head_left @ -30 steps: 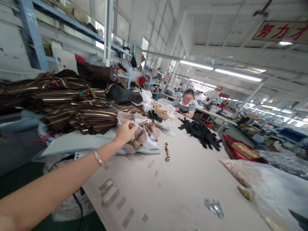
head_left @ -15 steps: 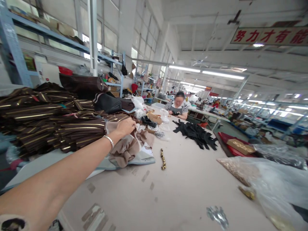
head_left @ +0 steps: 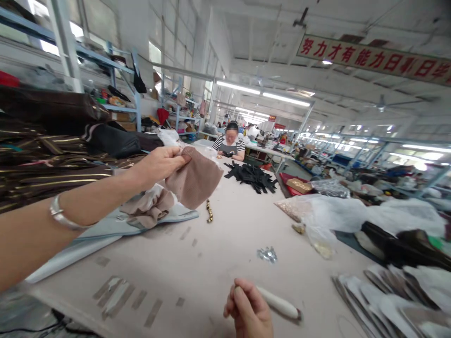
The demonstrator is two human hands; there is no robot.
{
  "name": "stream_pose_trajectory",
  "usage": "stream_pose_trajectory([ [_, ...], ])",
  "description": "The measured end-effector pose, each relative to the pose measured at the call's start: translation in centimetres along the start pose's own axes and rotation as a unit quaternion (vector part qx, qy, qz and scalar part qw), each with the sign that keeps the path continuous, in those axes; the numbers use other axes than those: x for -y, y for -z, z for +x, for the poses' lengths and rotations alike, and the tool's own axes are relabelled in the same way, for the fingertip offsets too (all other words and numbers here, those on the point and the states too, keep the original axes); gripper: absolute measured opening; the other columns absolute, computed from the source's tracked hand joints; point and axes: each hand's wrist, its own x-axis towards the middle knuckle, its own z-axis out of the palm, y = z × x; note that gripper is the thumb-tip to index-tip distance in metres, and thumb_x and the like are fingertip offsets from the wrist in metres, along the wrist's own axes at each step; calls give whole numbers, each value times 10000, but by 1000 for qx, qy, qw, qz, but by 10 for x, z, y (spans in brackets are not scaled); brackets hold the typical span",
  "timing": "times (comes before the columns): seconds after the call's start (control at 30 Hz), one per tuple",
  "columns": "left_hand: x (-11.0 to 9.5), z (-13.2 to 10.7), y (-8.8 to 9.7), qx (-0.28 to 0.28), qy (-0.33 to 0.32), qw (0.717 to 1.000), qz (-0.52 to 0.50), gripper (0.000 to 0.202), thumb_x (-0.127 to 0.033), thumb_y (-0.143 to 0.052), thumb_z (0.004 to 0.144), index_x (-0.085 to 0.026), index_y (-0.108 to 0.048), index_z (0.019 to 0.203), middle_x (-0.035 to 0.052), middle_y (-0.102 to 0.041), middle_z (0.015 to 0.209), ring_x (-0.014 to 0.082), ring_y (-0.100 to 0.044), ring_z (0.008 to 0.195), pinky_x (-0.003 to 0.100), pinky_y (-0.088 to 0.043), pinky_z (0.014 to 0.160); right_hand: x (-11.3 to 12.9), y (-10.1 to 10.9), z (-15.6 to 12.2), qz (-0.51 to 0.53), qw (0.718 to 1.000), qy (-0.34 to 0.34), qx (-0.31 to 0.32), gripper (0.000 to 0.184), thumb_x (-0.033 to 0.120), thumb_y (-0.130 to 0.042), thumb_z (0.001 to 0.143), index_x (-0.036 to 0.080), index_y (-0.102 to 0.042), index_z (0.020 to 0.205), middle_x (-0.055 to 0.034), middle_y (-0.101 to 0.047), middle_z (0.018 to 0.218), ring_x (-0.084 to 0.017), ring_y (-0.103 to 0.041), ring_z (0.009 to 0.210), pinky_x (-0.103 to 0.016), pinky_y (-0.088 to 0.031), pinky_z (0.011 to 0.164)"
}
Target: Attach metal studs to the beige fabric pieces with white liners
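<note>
Nearest, in front and to the right of the gold-coloured chain (head_left: 209,211) on the surface (head_left: 221,239), is the right hand (head_left: 250,307), its fingers curled towards the thumb; whether they grip the white rod (head_left: 282,303), whose near end passes out of sight behind the hand, cannot be told. Farther right of the chain at this depth stand layered flat pieces (head_left: 384,305); between these and the chain lie silvery pieces (head_left: 268,254). Left of the chain, the left hand (head_left: 158,164) pinches the brown cloth (head_left: 195,180), which hangs raised, its lower edge near the chain in view (actual contact cannot be told). Beneath and left of it is crumpled cloth (head_left: 150,206). Beyond the chain, rightward, lie black strips (head_left: 252,176); behind them sits a person (head_left: 230,143) in striped sleeves.
</note>
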Motion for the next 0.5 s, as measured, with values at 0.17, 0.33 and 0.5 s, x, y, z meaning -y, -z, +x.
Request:
stream_pose_trajectory([
  [0.17,6,-80,-68,81,51,992,-81,472,-633,-660,783,-173,-568,837,-19,-611,697,136,-523,621,225,-383,549,43,-19,-37,3,997,31,68,463,540,-925,673,170,-645,655,56,-545,552,-62,-495,456,-186,-441,439],
  [0.33,27,-159,-120,148,41,983,-99,368,-550,-640,857,-186,-602,816,-48,-587,708,123,-514,664,222,-390,593,37,-23,-60,-38,996,-35,76,627,534,-955,596,149,-747,1045,77,-566,520,-63,-480,409,-177,-439,404],
  [0.5,37,-206,-140,247,39,961,-122,224,-421,-678,866,-197,-688,874,-48,-664,748,128,-570,701,224,-412,641,29,-15,-65,6,990,-90,108,594,498,-940,623,151,-764,1072,78,-560,534,-44,-431,390,-164,-443,372],
])
